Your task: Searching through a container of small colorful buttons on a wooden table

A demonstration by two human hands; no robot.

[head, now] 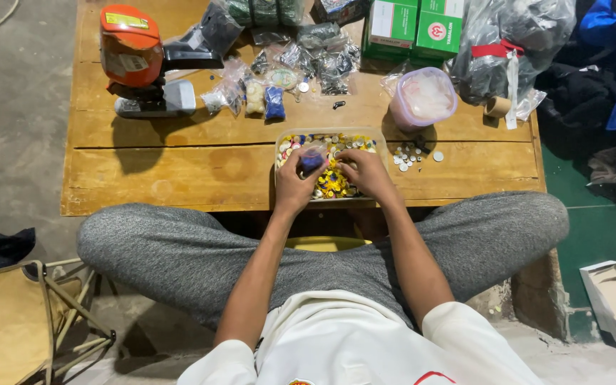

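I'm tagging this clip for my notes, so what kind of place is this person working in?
Probably a small home workshop for sorting buttons. A low wooden table on a bare concrete floor holds a clear tray of coloured buttons, many small plastic bags and an orange machine. Both hands work in the tray.

Tray of buttons (365, 137): near portion covered by left hand (292, 184) and right hand (366, 173); single buttons too small to tell apart. Small blue item (312, 162) at left fingertips: kind unclear. Clear bags (322, 53) beyond the hands: contents indistinct. Green boxes (415, 25) farther right: cut by top edge.
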